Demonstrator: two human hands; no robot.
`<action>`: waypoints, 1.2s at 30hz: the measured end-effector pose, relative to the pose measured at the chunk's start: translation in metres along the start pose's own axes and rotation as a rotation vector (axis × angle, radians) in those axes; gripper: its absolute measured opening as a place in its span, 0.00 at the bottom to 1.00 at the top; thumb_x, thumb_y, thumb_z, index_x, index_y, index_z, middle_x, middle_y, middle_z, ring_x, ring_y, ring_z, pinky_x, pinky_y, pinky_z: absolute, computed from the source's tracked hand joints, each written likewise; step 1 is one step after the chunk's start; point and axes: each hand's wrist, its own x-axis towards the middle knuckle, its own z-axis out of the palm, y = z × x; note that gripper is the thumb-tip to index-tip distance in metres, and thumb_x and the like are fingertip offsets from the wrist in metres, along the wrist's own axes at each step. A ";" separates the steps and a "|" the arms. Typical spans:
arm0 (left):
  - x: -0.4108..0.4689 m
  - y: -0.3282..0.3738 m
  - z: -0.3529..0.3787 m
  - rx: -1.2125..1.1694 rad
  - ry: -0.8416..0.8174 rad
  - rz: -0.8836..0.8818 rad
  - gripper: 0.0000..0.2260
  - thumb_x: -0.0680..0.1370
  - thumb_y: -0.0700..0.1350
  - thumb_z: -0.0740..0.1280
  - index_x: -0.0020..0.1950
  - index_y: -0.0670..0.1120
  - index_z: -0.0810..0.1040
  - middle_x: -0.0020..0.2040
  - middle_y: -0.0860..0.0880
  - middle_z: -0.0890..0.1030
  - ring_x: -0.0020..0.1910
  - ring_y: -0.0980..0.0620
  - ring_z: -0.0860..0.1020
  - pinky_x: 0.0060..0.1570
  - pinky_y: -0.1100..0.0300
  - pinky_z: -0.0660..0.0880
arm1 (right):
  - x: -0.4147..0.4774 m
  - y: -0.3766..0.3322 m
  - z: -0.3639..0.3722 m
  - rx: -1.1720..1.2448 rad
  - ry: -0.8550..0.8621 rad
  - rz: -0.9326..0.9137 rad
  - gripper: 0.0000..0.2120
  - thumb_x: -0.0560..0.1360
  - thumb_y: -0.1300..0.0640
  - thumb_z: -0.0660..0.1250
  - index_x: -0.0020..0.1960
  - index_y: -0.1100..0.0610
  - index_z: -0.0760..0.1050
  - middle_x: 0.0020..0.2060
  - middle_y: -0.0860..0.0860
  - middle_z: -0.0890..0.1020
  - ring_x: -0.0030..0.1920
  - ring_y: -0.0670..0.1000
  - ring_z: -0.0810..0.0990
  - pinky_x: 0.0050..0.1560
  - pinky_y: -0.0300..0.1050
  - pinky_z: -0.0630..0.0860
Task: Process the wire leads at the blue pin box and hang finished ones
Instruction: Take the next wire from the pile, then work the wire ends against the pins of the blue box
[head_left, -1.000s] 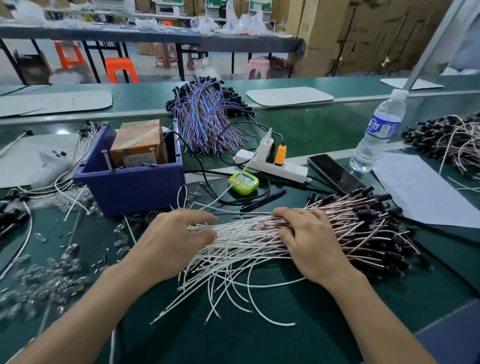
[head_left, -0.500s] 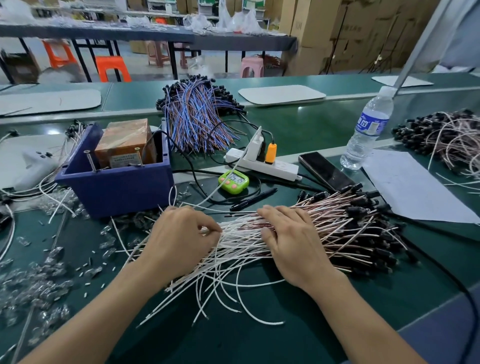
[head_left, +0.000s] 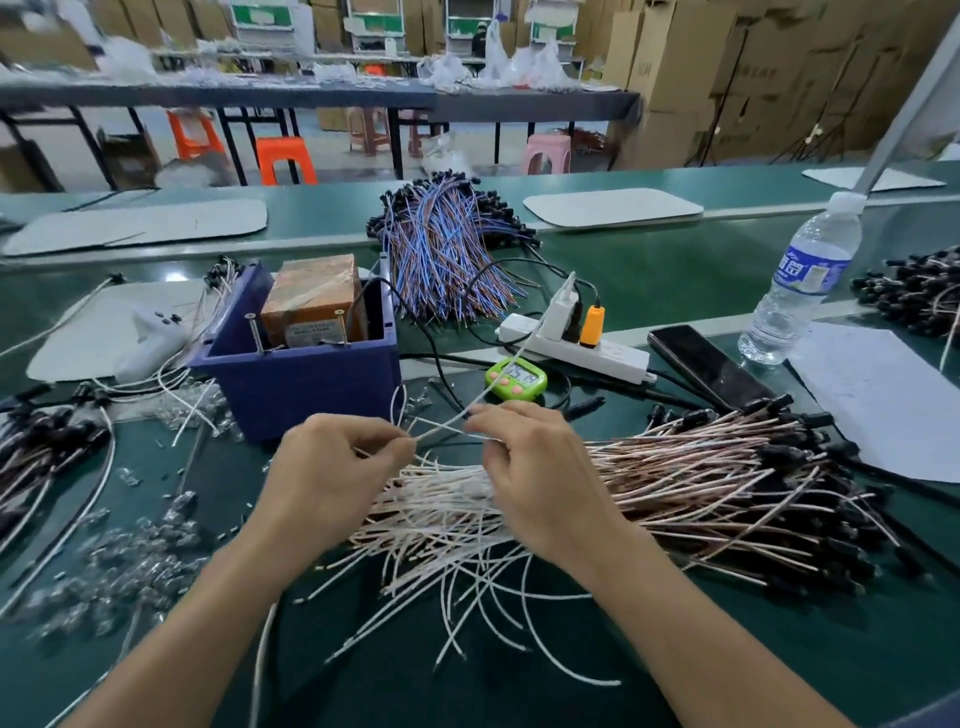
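Mid-frame, just below the dark blue plastic pin box (head_left: 296, 387), the left hand (head_left: 332, 467) and right hand (head_left: 535, 467), fingers curled, pinch one thin white wire lead (head_left: 441, 427) between them, above the heap of white-and-pink leads with black plugs (head_left: 701, 493). Tangled neighbours could snag and be dragged along, or the lead could slip from so light a pinch. The digits on the green timer (head_left: 516, 378) and the blue label of the clear water bottle (head_left: 800, 291) are too blurred to read.

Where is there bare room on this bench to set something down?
Bare mat at the near right, in front of the black ends of the lead pile; bare belt between the blue-orange bundle and the water bottle. Crowded: clear bits left of the blue pin box; power strip, timer and phone behind the pile.
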 end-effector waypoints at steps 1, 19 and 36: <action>-0.002 -0.001 -0.006 0.001 0.018 0.002 0.08 0.77 0.49 0.76 0.39 0.62 0.86 0.34 0.63 0.84 0.35 0.61 0.82 0.37 0.57 0.81 | 0.008 -0.013 0.006 0.031 -0.034 -0.019 0.14 0.82 0.60 0.61 0.61 0.51 0.82 0.58 0.49 0.84 0.60 0.48 0.76 0.64 0.37 0.68; -0.057 -0.119 -0.171 0.584 0.513 -0.445 0.02 0.73 0.55 0.76 0.41 0.61 0.86 0.38 0.62 0.85 0.29 0.63 0.68 0.46 0.60 0.73 | 0.084 -0.193 0.133 0.069 -0.580 -0.317 0.17 0.78 0.65 0.63 0.56 0.48 0.84 0.51 0.52 0.86 0.50 0.55 0.84 0.54 0.52 0.82; -0.062 -0.155 -0.148 0.884 0.331 -0.334 0.07 0.78 0.51 0.64 0.48 0.54 0.82 0.45 0.54 0.82 0.49 0.51 0.78 0.54 0.53 0.61 | 0.134 -0.244 0.199 -0.408 -0.660 -0.775 0.11 0.78 0.66 0.61 0.53 0.57 0.80 0.50 0.54 0.83 0.53 0.58 0.81 0.50 0.49 0.77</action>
